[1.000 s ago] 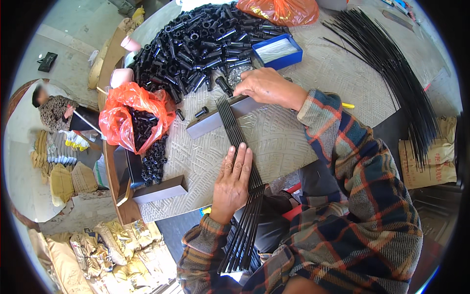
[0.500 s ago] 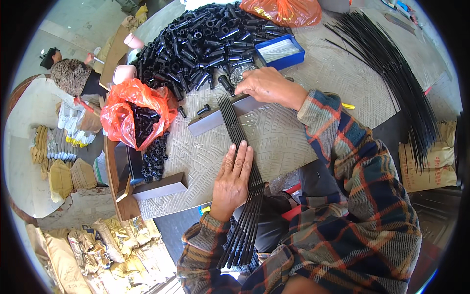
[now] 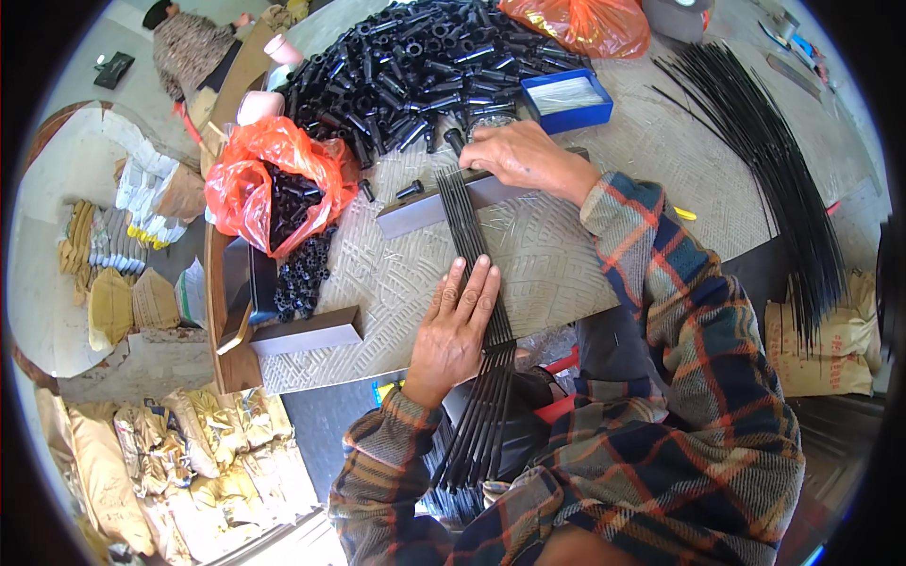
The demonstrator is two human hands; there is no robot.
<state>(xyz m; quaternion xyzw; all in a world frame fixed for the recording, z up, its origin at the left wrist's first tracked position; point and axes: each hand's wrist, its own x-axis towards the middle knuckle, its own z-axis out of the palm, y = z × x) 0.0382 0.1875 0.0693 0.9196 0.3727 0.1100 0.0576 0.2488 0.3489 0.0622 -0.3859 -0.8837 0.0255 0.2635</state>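
Note:
Several thin black rods (image 3: 461,212) lie side by side across a grey metal bar (image 3: 408,220) and over the table's near edge, where their lower ends fan out. My left hand (image 3: 453,330) rests on them with its fingers stretched out flat. Beyond the bar, my right hand (image 3: 527,158) is closed in a pinch at the rods' far ends; what its fingertips hold is too small to make out. Beside those fingertips stands a black tubular fitting (image 3: 455,141). A smaller black fitting (image 3: 410,190) lies left of the rods.
A heap of black fittings (image 3: 396,75) covers the far side. Around it are a blue box (image 3: 578,115) of thin pale pins, a red plastic bag (image 3: 247,184) with black parts, and a long bundle of black rods (image 3: 755,141). Another metal bar (image 3: 307,334) lies near left. A person (image 3: 193,52) is beyond.
The view has shifted slightly, so the table things sit a little further right. My left hand still lies on the rods, and my right hand still pinches near their far ends.

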